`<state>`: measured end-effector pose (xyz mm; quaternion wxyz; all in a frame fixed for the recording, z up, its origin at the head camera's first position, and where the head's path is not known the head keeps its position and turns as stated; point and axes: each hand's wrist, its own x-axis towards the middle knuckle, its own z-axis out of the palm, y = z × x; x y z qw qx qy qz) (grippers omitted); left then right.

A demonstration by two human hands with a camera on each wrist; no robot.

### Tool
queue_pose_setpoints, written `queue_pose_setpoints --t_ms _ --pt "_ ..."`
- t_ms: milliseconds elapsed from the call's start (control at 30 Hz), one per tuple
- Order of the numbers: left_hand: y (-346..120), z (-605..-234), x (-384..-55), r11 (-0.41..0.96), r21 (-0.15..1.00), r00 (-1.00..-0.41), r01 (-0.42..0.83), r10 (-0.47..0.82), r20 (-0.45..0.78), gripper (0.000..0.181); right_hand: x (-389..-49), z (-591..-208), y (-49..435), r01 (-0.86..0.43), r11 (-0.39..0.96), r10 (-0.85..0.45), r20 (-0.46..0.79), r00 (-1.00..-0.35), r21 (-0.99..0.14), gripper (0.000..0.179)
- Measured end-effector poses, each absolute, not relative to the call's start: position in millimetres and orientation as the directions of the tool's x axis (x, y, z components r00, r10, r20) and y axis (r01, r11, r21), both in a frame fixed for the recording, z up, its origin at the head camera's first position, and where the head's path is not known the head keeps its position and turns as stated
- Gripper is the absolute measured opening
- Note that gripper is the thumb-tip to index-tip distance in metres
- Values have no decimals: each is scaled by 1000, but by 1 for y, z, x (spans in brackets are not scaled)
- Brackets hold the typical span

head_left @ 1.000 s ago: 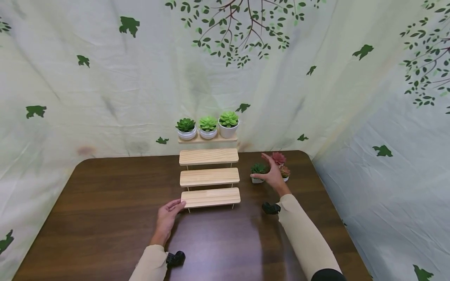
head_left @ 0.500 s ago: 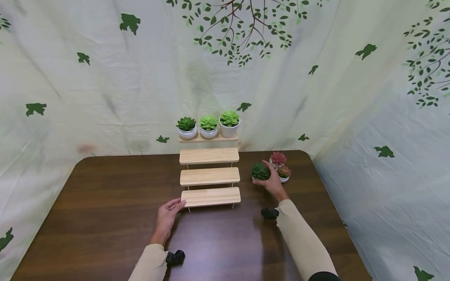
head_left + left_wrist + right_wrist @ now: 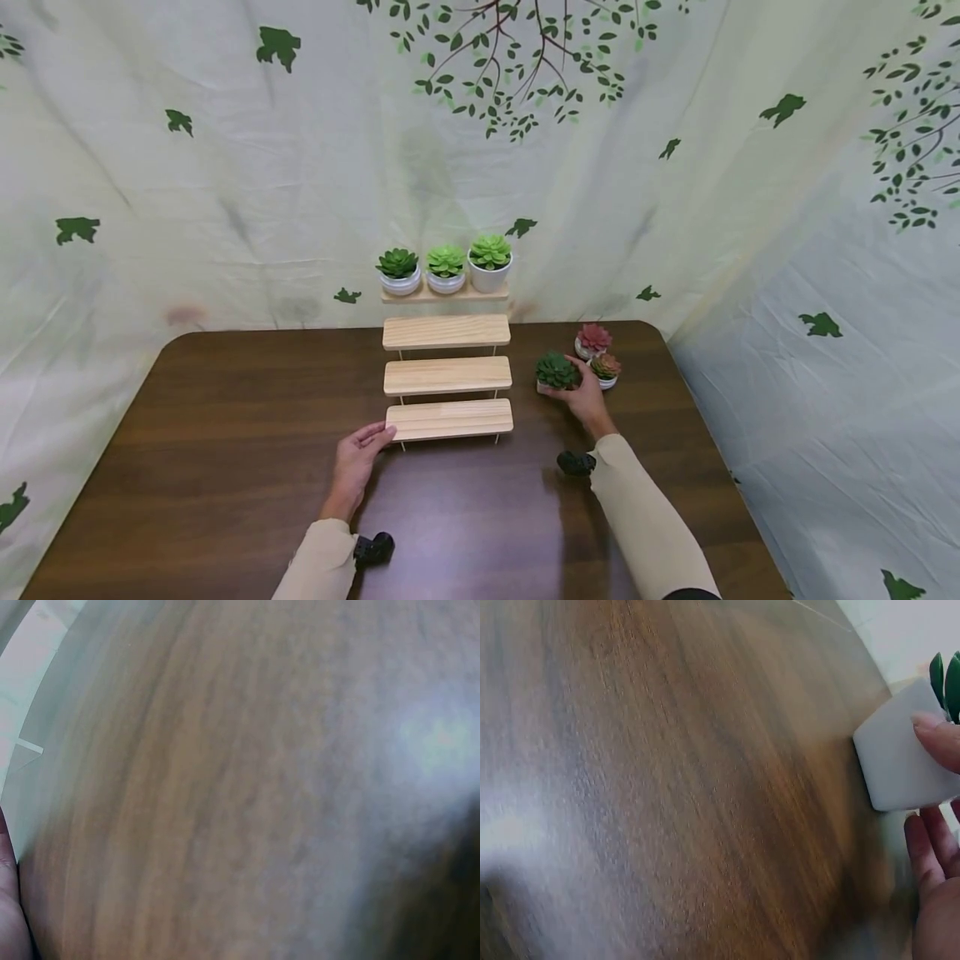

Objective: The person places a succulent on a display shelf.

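Note:
My right hand point(image 3: 588, 404) grips a potted dark green succulent point(image 3: 555, 370) at the right of the wooden stand. In the right wrist view my thumb lies on the side of its white angular pot point(image 3: 900, 754), with fingers beneath and around it. My left hand point(image 3: 356, 462) pinches the left end of the lowest board of the tiered wooden stand point(image 3: 450, 419). Only a sliver of that hand point(image 3: 7, 907) shows in the left wrist view. Three green succulents, including a bright one point(image 3: 490, 252), stand in white pots on the top tier.
Just beyond my right hand stand a red succulent point(image 3: 594, 337) and an orange-brown succulent point(image 3: 605, 366) in white pots. The dark wooden table point(image 3: 225, 450) has rounded far corners. Behind it hangs a leaf-printed cloth point(image 3: 300, 183).
My right hand has closed from spread fingers onto the dark green succulent's pot, and the plant now leans more toward me. The left hand keeps its hold on the stand.

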<state>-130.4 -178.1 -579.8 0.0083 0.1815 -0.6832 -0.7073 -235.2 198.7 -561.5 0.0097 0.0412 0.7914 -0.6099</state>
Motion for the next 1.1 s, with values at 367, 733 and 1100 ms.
queue_pose_setpoints --t_ms 367,733,1100 --pt "-176 -581 -131 -71 969 -937 -237 -249 -247 45 -227 -560 198 115 197 105 -96 -990 -974 72" --pt "-176 -578 -130 -73 971 -939 -227 -248 -238 47 -220 -536 197 52 165 31 -47 -998 -985 74" --pt "-176 -575 -129 -81 972 -941 -219 -247 -233 46 -218 -499 198 -2 166 -49 -7 -999 -986 74"
